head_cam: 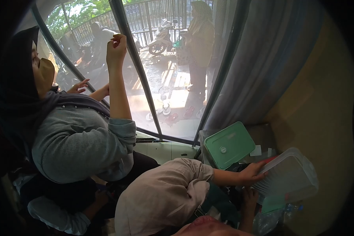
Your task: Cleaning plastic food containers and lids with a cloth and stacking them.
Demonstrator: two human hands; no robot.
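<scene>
My left hand [252, 174], at the end of a beige sleeve, grips the near side of a translucent plastic container [295, 174]. The container is tilted, with ridges along one side. Just below is my right hand [249, 196], close to the container's lower edge. Its fingers lie in shadow, and I cannot tell whether they hold anything. Something red [270, 162] shows behind the container near my left fingers. A green rectangular plastic lid [230, 144] with a round pale knob rests beyond my left forearm. Dark plastic [239, 167] lies partly hidden beside that forearm.
Clear plastic [265, 221], a smaller green piece [273, 204] and a blue-capped bottle [292, 209] lie below the container. A person in a grey sleeve [85, 141] stands close at left by the glass panels. A grey curtain [242, 65] hangs beside a wall [315, 103].
</scene>
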